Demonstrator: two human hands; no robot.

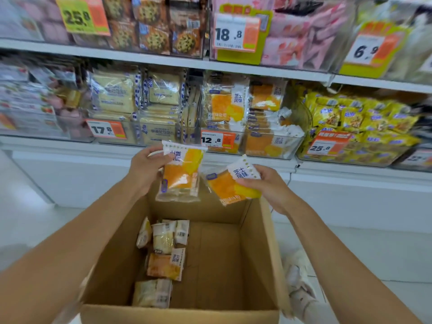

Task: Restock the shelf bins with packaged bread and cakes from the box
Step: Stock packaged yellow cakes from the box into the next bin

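Centrally, head view: above box, left hand fingers grip bread packet, long axis vertical, white end up. Right hand fingers pinch second packet, tilted, white end pointing upper right.

A shop: shelf bins of packaged bread carry price tags.

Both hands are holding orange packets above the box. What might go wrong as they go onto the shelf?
1. The left hand pinches the left packet and the right hand the right packet only near their white ends; either might slip and fall.
2. The bin of matching packets by the 12.8 tag already looks piled up to its rim; more could slide out.
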